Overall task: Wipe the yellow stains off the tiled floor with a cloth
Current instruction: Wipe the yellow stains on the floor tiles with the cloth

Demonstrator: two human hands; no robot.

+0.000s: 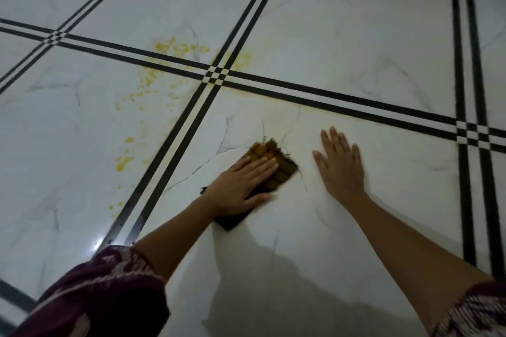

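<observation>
Nearest, dark patterned sleeves point(104, 293) frame both bare forearms. The left hand point(241, 183) presses flat, fingers extended, on a dark, yellow-soaked cloth point(276, 169) on the white tiled floor point(356, 57). The right hand point(341, 164) rests spread on bare tile beside it, holding nothing. Farther left, yellow stains point(175, 48) speckle across the black stripes point(328, 96).

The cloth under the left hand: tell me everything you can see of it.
The cloth is a dark brown rag crossed by black grid lines, its far end stained mustard yellow and frayed at the edge. It lies flat on the white marble-look tile, just right of the double black border. The left hand presses flat on its middle, hiding that part; dark ends stick out beyond the fingertips and beside the wrist.
</observation>
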